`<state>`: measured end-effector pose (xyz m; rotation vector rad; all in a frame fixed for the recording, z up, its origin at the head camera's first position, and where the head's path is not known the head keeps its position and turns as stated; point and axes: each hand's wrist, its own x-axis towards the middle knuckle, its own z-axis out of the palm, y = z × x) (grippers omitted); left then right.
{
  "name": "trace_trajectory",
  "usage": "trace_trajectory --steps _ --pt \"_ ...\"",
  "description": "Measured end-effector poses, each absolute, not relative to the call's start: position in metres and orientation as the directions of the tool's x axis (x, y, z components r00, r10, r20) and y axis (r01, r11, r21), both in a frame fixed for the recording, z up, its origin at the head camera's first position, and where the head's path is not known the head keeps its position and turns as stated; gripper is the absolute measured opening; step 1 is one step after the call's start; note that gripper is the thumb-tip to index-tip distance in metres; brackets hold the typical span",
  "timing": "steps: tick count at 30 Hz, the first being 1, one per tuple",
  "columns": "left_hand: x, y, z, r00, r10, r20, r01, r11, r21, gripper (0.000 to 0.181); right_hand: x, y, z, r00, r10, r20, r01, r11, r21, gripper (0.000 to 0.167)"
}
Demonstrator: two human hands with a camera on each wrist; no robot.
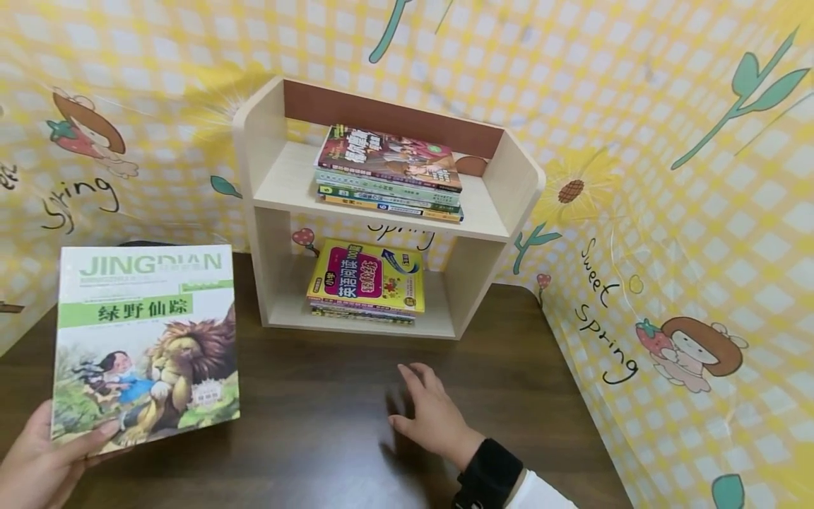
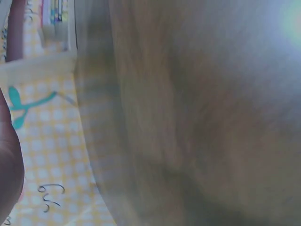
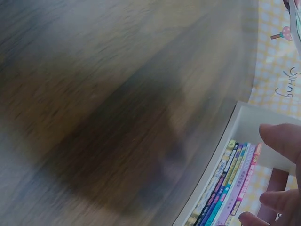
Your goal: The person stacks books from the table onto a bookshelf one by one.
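My left hand point(image 1: 60, 449) grips a paperback book point(image 1: 146, 346) by its lower left corner, thumb across the front cover. The cover shows a lion and a girl under green bands and the word JINGDIAN. In the left wrist view only an edge of the left hand point(image 2: 9, 160) shows. My right hand point(image 1: 435, 417) hovers over the dark table with loosely spread fingers and holds nothing. In front of it stands a small two-tier bookshelf point(image 1: 270, 261). A stack of books point(image 1: 394, 159) lies flat on its upper tier, and another stack with a yellow book point(image 1: 407, 286) on top lies on its lower tier.
The dark wood table point(image 1: 318, 410) stretches in front of the shelf. A yellow checked cloth point(image 1: 636, 212) with flowers and cartoon girls covers the wall behind and the right side. In the right wrist view, several book spines point(image 3: 230, 183) of the lower stack show.
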<state>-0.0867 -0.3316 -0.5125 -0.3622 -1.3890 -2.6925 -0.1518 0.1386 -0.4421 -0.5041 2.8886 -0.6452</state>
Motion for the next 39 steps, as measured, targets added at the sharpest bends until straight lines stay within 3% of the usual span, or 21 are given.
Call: trace_trajectory --steps 6,11,16,27,32,39 --pt "-0.069 -0.299 -0.504 -0.963 0.119 0.242 0.15 -0.51 0.847 0.064 -0.151 0.13 -0.436 -0.936 -0.34 -0.09 -0.222 0.77 -0.598 0.082" --pt "-0.071 -0.256 -0.5 -0.947 0.185 0.264 0.127 -0.538 0.833 0.06 -0.149 0.12 -0.432 -0.927 -0.348 -0.142 -0.083 0.558 -0.825 0.081" --pt "-0.086 -0.204 -0.493 -0.939 0.213 0.27 0.127 -0.517 0.847 0.056 -0.146 0.114 -0.429 -0.927 -0.338 -0.161 0.049 0.316 -0.947 0.073" --pt "-0.112 -0.113 -0.476 -0.989 0.149 0.005 -0.049 -0.35 0.935 0.046 -0.142 0.113 -0.436 -0.96 -0.228 -0.162 0.188 -0.095 -0.978 0.059" --pt "-0.12 -0.096 -0.473 -0.992 0.113 -0.057 -0.093 -0.348 0.933 0.049 -0.142 0.117 -0.44 -0.975 -0.165 -0.15 0.175 -0.149 -0.973 0.06" --pt "-0.127 -0.081 -0.469 -0.978 0.13 -0.161 -0.197 -0.346 0.917 0.051 -0.147 0.127 -0.436 -0.984 -0.098 -0.146 0.157 -0.112 -0.981 0.058"
